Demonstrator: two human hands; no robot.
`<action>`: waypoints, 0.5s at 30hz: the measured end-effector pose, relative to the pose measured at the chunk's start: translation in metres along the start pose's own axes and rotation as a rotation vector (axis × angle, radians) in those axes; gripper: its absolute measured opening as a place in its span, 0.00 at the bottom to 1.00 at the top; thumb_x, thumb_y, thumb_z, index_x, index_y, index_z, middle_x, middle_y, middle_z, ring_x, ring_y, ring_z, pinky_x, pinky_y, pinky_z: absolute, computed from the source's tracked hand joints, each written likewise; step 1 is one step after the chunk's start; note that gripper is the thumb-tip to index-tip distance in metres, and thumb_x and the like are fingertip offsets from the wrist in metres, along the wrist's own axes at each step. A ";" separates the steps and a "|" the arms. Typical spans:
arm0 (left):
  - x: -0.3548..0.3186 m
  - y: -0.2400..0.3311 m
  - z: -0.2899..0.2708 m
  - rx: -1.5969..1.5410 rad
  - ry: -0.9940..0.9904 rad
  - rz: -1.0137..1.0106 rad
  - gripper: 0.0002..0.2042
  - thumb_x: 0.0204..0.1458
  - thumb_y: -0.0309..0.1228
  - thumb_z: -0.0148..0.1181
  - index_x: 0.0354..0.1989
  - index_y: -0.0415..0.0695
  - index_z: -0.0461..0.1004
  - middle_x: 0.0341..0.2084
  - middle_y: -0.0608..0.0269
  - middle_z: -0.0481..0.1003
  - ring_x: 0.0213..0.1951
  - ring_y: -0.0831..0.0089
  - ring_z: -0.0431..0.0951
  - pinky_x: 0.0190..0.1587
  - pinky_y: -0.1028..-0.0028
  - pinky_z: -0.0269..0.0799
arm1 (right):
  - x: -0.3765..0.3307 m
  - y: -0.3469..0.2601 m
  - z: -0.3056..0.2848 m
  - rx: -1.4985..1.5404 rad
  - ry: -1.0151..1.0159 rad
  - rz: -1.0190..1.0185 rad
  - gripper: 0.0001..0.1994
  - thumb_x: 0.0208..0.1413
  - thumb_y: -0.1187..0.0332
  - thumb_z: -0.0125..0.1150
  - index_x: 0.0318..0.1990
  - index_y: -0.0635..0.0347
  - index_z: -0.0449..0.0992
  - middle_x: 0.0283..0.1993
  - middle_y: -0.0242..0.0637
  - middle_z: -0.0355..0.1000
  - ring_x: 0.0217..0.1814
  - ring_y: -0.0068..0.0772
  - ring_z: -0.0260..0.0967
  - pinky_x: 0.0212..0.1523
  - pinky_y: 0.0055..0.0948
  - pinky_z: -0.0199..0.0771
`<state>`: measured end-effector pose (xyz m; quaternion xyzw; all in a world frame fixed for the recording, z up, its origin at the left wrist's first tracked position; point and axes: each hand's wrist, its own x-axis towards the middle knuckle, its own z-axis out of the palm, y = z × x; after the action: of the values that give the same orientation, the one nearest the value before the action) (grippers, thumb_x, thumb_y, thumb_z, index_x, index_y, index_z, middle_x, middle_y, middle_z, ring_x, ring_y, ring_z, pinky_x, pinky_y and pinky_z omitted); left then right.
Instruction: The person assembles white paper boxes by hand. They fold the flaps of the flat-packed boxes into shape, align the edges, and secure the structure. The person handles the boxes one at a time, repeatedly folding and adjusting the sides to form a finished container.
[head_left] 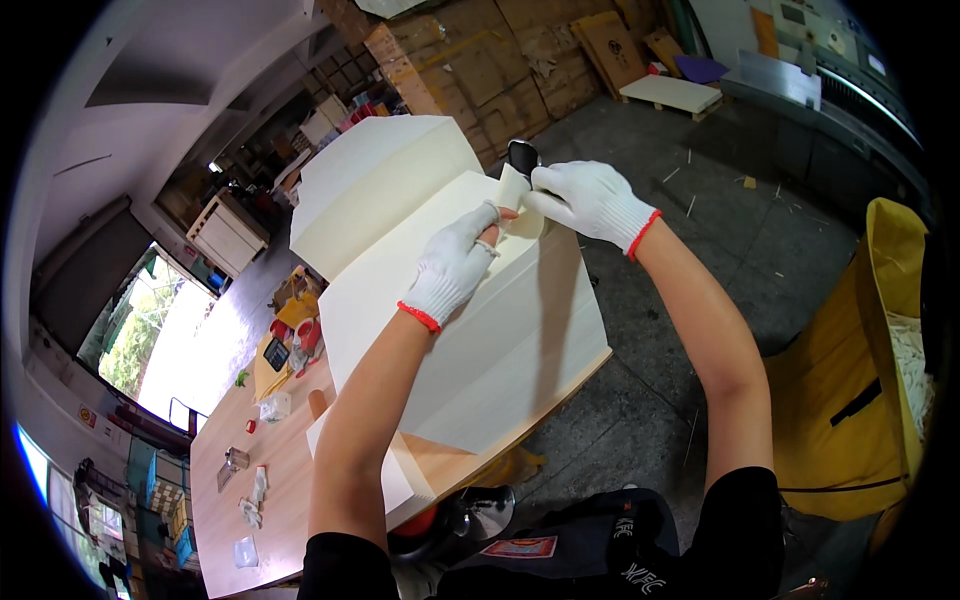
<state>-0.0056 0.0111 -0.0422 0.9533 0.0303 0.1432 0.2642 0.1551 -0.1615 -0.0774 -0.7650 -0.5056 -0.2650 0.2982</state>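
A thick stack of large white paper sheets lies on the wooden table in front of me. My left hand, in a white knitted glove with a red cuff and some bare fingertips, is closed at the stack's far right edge. Its fingers are pressed on a curled-up paper corner. My right hand, gloved the same way, is closed on the other side of that curl, with its fingertips partly hidden. Just beyond them shows a shiny black rounded object; I cannot tell its kind or whether it is held.
A second white stack stands behind. The wooden table carries a calculator, a red tape roll and small clutter. A yellow fabric bag with paper scraps stands right. Cardboard boxes are piled behind; a machine stands far right.
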 end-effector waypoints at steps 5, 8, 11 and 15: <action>0.001 0.008 -0.002 0.048 -0.021 -0.043 0.16 0.64 0.33 0.45 0.56 0.50 0.76 0.32 0.58 0.76 0.35 0.69 0.74 0.44 0.69 0.71 | -0.002 -0.005 0.020 0.598 -0.023 0.526 0.26 0.66 0.42 0.47 0.33 0.59 0.72 0.31 0.45 0.72 0.37 0.47 0.71 0.42 0.39 0.67; 0.001 0.005 -0.001 0.022 -0.013 -0.041 0.16 0.64 0.35 0.48 0.56 0.50 0.76 0.33 0.58 0.77 0.33 0.69 0.74 0.43 0.69 0.71 | -0.007 -0.012 0.024 0.609 0.047 0.572 0.27 0.66 0.42 0.46 0.32 0.60 0.71 0.30 0.45 0.71 0.36 0.47 0.69 0.42 0.39 0.67; 0.003 0.003 0.001 0.018 -0.012 -0.036 0.15 0.62 0.37 0.54 0.56 0.50 0.76 0.33 0.58 0.78 0.33 0.69 0.75 0.43 0.68 0.72 | -0.010 -0.012 0.032 0.617 0.125 0.543 0.27 0.66 0.42 0.46 0.32 0.59 0.71 0.30 0.45 0.70 0.35 0.47 0.69 0.41 0.40 0.66; 0.005 -0.008 0.004 0.073 0.027 0.052 0.18 0.58 0.38 0.64 0.56 0.49 0.76 0.34 0.58 0.78 0.35 0.70 0.77 0.43 0.69 0.72 | -0.010 -0.013 0.035 0.620 0.153 0.540 0.27 0.66 0.42 0.45 0.32 0.59 0.70 0.30 0.45 0.70 0.35 0.48 0.69 0.41 0.41 0.66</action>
<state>0.0004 0.0170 -0.0481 0.9608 0.0141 0.1617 0.2248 0.1428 -0.1382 -0.1062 -0.7222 -0.3193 -0.0686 0.6097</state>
